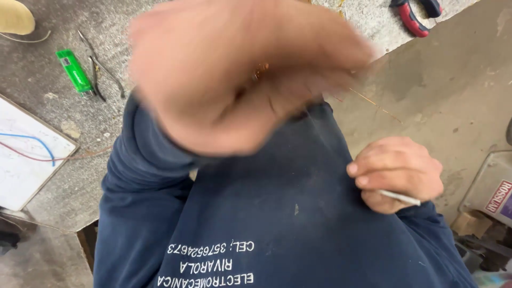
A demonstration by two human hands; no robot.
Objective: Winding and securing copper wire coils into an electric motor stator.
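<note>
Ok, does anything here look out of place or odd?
Little stands out. A thin copper wire trails loose from the blurred left hand off the grey bench edge. The right hand pinches a small white sleeve. The green lighter lies askew beside metal tweezers.

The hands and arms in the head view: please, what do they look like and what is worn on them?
Both hands are bare, without gloves. The left hand is blurred; the right hand is sharp. Both arms wear long dark navy sleeves of a sweatshirt with white printed lettering low on its front. No watch or rings show.

Left hand (234, 74) motion-blurred, its grip unclear; red-handled pliers (413, 16) cut off at top.
</note>
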